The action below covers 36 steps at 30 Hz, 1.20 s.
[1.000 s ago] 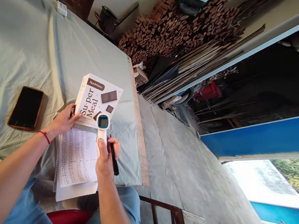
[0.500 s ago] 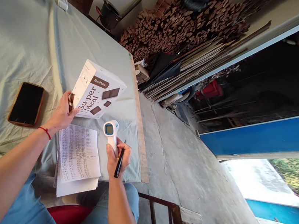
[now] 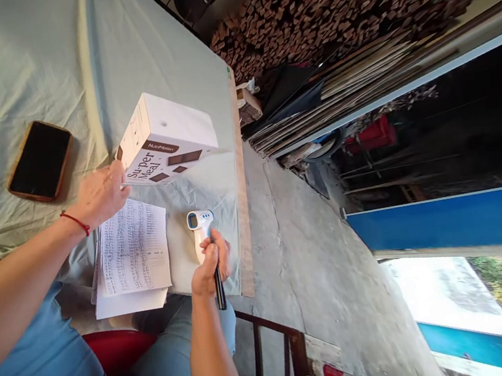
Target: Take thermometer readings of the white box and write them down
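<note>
A white box (image 3: pixel 178 118) printed "Su-per Meal" is tilted up, its left end gripped by my left hand (image 3: pixel 100 190). My right hand (image 3: pixel 210 265) is closed round a black pen (image 3: pixel 219 289) that points down toward my body. Just beyond its fingers is a white and blue handheld infrared thermometer (image 3: pixel 199 245), turned on its side at the tabletop. The fingers overlap the thermometer's handle; whether they still grip it is hard to tell. Printed sheets (image 3: pixel 133 248) lie stacked between my two arms, below the box.
A phone (image 3: pixel 40 160) in a brown case lies on the cloth-covered table (image 3: pixel 157 52), left of my left hand. The table's right edge (image 3: pixel 243 226) borders a concrete floor (image 3: pixel 302 255). A dark metal frame (image 3: pixel 273 346) stands low on the right. Stacked firewood (image 3: pixel 324 16) lines the wall.
My right hand and the thermometer moved slightly right; the thermometer turned from upright onto its side and the pen swung near vertical. The box tipped, showing more of its top side.
</note>
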Each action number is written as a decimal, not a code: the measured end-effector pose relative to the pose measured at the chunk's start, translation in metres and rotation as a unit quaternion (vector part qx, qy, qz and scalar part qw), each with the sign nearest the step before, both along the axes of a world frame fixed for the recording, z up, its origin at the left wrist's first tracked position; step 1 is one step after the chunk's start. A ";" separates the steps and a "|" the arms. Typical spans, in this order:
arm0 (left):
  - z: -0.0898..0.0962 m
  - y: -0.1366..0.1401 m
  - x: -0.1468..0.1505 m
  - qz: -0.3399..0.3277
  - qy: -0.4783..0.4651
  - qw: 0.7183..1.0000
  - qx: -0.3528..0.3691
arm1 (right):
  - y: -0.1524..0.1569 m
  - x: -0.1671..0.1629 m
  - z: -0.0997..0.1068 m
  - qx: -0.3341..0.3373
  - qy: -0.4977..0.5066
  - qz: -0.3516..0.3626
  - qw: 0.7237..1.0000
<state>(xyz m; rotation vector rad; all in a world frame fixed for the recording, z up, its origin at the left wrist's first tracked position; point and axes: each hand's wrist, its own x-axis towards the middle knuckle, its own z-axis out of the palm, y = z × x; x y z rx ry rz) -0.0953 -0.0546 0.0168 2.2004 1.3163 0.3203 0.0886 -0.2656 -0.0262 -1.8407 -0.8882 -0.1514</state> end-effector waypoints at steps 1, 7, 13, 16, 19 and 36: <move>0.002 -0.006 0.000 -0.031 0.013 0.999 -0.004 | 0.003 -0.007 0.000 -0.003 0.041 0.028 0.999; 0.005 -0.034 0.002 -0.181 0.101 0.978 -0.032 | 0.028 -0.026 -0.020 -0.055 0.180 0.136 0.973; 0.007 -0.038 0.003 -0.191 0.118 0.974 -0.027 | 0.034 -0.031 -0.025 -0.101 0.114 0.114 0.982; 0.007 -0.038 0.004 -0.190 0.123 0.974 -0.027 | 0.033 -0.031 -0.024 -0.118 0.079 0.116 0.983; 0.006 -0.039 0.004 -0.192 0.126 0.973 -0.026 | 0.032 -0.031 -0.026 -0.131 0.059 0.116 0.983; 0.006 -0.041 0.005 -0.198 0.146 0.969 -0.005 | 0.029 -0.036 -0.028 -0.052 0.081 0.139 0.986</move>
